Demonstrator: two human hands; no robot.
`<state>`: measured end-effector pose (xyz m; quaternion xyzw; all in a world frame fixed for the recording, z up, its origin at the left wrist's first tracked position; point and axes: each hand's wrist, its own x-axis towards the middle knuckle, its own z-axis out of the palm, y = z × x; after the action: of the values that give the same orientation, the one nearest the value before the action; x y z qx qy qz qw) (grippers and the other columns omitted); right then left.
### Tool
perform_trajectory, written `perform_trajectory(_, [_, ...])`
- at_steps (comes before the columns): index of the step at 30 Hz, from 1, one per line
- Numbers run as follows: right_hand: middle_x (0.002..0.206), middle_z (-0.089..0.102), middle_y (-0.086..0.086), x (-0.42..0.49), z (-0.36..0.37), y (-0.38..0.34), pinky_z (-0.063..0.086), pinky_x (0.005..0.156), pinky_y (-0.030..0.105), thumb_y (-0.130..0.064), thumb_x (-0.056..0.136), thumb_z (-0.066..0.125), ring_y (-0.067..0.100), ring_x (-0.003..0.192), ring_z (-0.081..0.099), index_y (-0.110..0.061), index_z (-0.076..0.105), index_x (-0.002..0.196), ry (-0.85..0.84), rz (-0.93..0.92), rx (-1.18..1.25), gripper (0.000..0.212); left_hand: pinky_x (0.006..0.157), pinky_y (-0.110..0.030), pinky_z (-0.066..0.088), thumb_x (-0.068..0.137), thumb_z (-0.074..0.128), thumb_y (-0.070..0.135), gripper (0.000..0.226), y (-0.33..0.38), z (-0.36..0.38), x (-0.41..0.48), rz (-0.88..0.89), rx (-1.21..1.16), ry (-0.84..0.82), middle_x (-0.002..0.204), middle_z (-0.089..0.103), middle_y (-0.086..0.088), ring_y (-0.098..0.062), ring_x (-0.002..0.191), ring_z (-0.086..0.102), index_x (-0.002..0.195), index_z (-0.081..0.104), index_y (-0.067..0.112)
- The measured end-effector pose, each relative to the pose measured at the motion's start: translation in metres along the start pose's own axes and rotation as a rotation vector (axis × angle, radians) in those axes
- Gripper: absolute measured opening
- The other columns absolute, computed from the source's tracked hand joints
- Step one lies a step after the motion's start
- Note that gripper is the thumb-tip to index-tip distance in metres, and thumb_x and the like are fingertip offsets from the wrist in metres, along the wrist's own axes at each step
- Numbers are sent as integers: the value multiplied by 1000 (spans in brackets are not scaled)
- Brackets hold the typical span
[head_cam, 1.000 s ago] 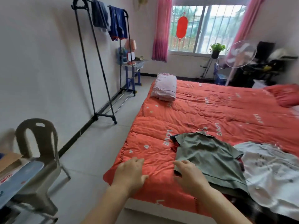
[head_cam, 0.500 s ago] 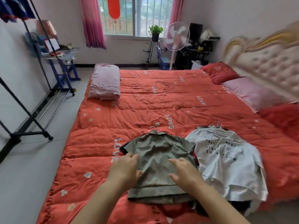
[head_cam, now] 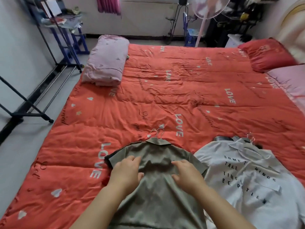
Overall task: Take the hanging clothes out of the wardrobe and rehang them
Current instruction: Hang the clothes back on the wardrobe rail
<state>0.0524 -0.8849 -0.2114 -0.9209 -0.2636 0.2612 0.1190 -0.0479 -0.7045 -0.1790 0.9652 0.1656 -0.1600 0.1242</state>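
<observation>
An olive-green collared shirt (head_cam: 156, 192) is laid flat, back up, on the red quilt (head_cam: 165, 96) of the bed, at the near edge; its long axis runs from the hem nearest the person to the collar farthest away, so the collar is pointed towards the far side of the bed; wire hanger hooks (head_cam: 157, 132) are seen sticking out just beyond the collar. The left grip (head_cam: 126, 172) is rested on the shirt's left shoulder area and the right grip (head_cam: 186, 175) on its right; both are spread, with fingers lightly bent and pressed on the cloth, and nothing is seen enclosed in either; a low ridge of cloth is raised between them. A white shirt with black lettering (head_cam: 247, 179) is laid just beside the olive one on the right, touching its sleeve. A folded pink blanket (head_cam: 107, 60) is set at the bed's far left corner; a clothes rack (head_cam: 33, 111) is stood by the left wall.
</observation>
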Motion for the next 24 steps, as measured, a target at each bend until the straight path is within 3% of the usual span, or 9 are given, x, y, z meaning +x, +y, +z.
perform_trajectory(8, [125,49,3,110,25,36,40,97,31,-29,90,54,21,118,48,-20,47,131,-68,29,13,42,100,-31,35,94,46,38,49,-16,52,97,-21,-25,-18,136,39,3,-18,126,39,138,32,21])
perform_trajectory(12, [128,51,5,175,42,39,36,98,26,-28,91,54,20,120,48,-19,47,134,-61,9,21,45,101,-29,32,94,45,37,53,-24,89,145,-28,-53,-9,139,35,3,-17,130,34,142,27,21])
perform_trajectory(22, [127,53,13,347,83,34,36,93,31,-4,87,47,29,119,48,-18,51,130,106,-23,82,46,106,-31,27,93,48,34,57,-60,164,231,-13,-143,86,144,31,1,-18,132,29,143,27,18])
perform_trajectory(24, [127,54,13,371,96,35,38,93,33,-4,85,45,30,120,48,-18,51,130,95,-18,80,47,102,-33,34,87,58,31,59,-66,175,237,-14,-149,92,140,39,-2,-22,128,38,140,37,14])
